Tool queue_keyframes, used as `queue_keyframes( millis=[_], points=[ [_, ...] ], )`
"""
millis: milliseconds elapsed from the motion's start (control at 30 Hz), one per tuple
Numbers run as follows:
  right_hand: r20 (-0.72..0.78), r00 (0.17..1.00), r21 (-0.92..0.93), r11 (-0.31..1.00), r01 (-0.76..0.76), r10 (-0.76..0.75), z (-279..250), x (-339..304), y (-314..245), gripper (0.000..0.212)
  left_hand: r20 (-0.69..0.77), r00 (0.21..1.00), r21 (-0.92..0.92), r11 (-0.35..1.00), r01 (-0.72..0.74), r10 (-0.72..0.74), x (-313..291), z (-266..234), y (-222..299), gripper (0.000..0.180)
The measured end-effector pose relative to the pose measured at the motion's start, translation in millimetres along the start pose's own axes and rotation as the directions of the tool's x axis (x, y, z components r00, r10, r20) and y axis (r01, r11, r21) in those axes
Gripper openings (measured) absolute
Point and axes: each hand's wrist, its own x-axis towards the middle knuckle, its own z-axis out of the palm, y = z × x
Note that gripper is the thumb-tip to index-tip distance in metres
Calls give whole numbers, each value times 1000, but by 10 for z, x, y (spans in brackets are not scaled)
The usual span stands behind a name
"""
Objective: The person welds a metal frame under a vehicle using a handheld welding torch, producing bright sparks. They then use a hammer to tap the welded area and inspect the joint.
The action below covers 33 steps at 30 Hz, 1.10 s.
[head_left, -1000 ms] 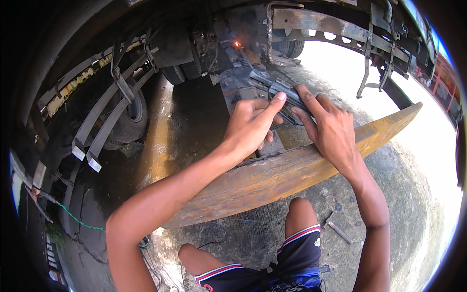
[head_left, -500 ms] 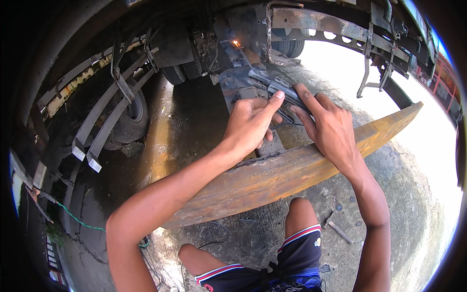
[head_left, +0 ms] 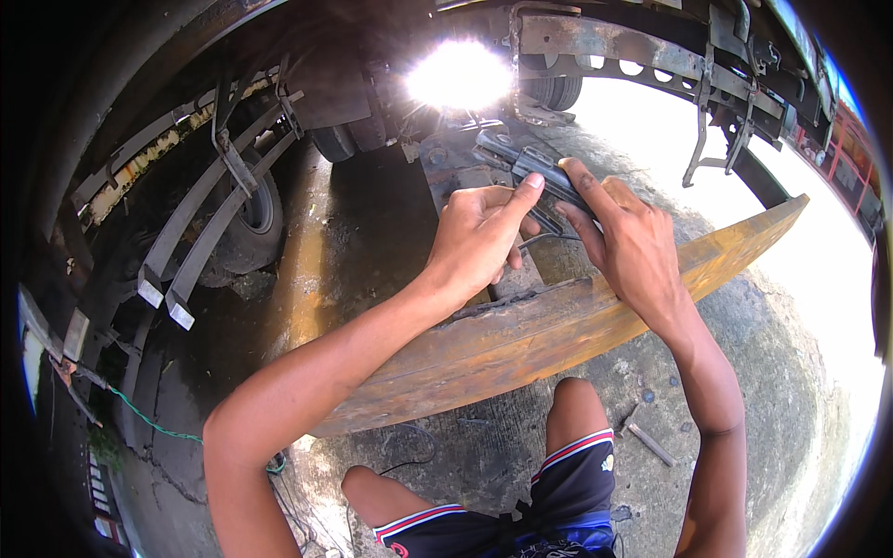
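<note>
Glare beyond the grip: brilliant white light (head_left: 460,76) is flooding the spot where only a small orange glow was showing half a second earlier; hands and tool are hardly shifting.
Tool in the grip: a long grey-and-black metal clamp-headed tool (head_left: 527,166) is lying slantwise between the two hands, its head pointing up and leftward toward the glare, presumably so the fingers are staying clear of the heat.
Right hand: the right hand (head_left: 639,246) is grasping the dark rear handle from above, forefinger stretching along it, apparently for aiming.
Left hand: the left hand (head_left: 474,228) is grasping the same tool farther forward, thumb pressing on top and fingers curling below, probably for steadying it.
Cable under the grip: a thin black flexible cable (head_left: 549,237) is looping below the tool, between the hands.
Bar nearer than the grip: a rust-brown curved steel bar (head_left: 549,330) is running crosswise under both forearms, perhaps serving as an arm rest; whether skin is touching it, one cannot tell.
Member ahead of the grip: a blue-grey flat steel member (head_left: 445,156) with round raised heads is extending toward the glare.
Floor below and right of the grip: a pale-handled hammer-like tool (head_left: 653,445) is lying on the stained grey concrete floor (head_left: 735,372), out of either hand.
</note>
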Motion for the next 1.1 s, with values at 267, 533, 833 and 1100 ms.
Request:
queue_keyframes(
  millis=[267, 533, 833, 1100],
  points=[
    [-6, 1000, 8, 1000, 3, -3, -5, 3, -10, 47, 1, 1000, 0, 1000, 9, -9, -5, -12, 6, 68],
    [-17, 1000, -3, 1000, 3, -3, 12, -1, 0, 47, 0, 1000, 25, 1000, 7, -7, -10, -7, 15, 69],
    [-20, 1000, 42, 999, -10, 11, -11, -4, -22, 50, 1, 1000, 28, 1000, 6, -6, -25, -3, 33, 67],
    [-41, 999, 7, 1000, 27, -27, -17, -10, 4, 48, 10, 1000, -32, 999, 16, -16, -43, -4, -24, 70]
  ],
)
